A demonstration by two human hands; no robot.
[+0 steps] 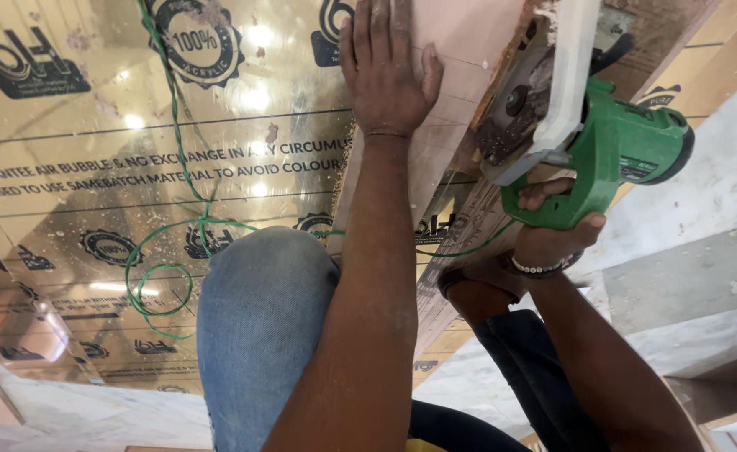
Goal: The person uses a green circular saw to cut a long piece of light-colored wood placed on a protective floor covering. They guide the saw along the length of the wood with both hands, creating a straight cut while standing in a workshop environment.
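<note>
A green circular saw (590,142) is sitting at the right edge of a pale board (460,92), its blade guard resting on the wood. The right hand (552,226) is gripping the saw's handle, fingers wrapped tight. The left hand (385,71) is pressing flat on the board, fingers spread, grasping nothing. A green cord (167,251) is looping over the glossy gold sheet (92,192) beneath, beside a denim-clad knee (259,326).

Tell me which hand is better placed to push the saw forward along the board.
The right hand: its grip is closed around the green circular saw handle. The left hand lies flat, pressing the pale board down.
</note>
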